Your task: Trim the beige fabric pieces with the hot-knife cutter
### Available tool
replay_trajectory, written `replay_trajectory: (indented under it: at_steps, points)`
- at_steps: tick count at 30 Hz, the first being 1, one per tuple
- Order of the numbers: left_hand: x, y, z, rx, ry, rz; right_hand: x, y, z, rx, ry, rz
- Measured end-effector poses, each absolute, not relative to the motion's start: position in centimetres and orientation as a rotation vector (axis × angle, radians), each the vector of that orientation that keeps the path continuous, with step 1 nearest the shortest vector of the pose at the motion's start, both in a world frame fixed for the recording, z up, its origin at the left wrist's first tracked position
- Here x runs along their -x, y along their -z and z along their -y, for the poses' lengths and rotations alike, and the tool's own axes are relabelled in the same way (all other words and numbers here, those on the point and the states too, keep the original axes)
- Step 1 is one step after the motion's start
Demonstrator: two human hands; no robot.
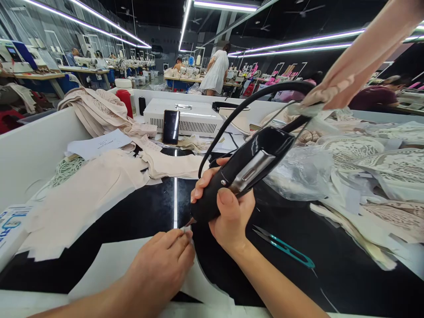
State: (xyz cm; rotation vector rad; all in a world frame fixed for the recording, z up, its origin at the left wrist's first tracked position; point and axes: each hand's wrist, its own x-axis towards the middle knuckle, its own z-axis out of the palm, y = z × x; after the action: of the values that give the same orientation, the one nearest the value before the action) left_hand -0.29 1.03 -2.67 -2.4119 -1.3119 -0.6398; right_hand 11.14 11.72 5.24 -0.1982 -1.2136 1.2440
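My right hand is wrapped around a black corded handheld tool with a long silver lever plate on its side. The tool slants down to the left, and its narrow metal tip ends right at the fingertips of my left hand. Those fingers are pinched on the edge of a white fabric piece, which lies partly under my left forearm on the black tabletop. Whether the tip touches the fabric I cannot tell. Turquoise thread snips lie to the right of my right wrist.
Beige cut pieces lie at left. Lace pieces and a clear plastic bag are at right. Behind stand a phone and a white vented box. The tool's black cable rises to a hanging beige fabric strip.
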Motion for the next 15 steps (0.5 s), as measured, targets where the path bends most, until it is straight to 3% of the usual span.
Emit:
replay_trajectory:
  at_steps: [15]
  points:
    - [1.3,1.6,-1.9,2.434,0.574,1.364,-12.1,-6.1,-12.1,0.299,-1.157,1.302]
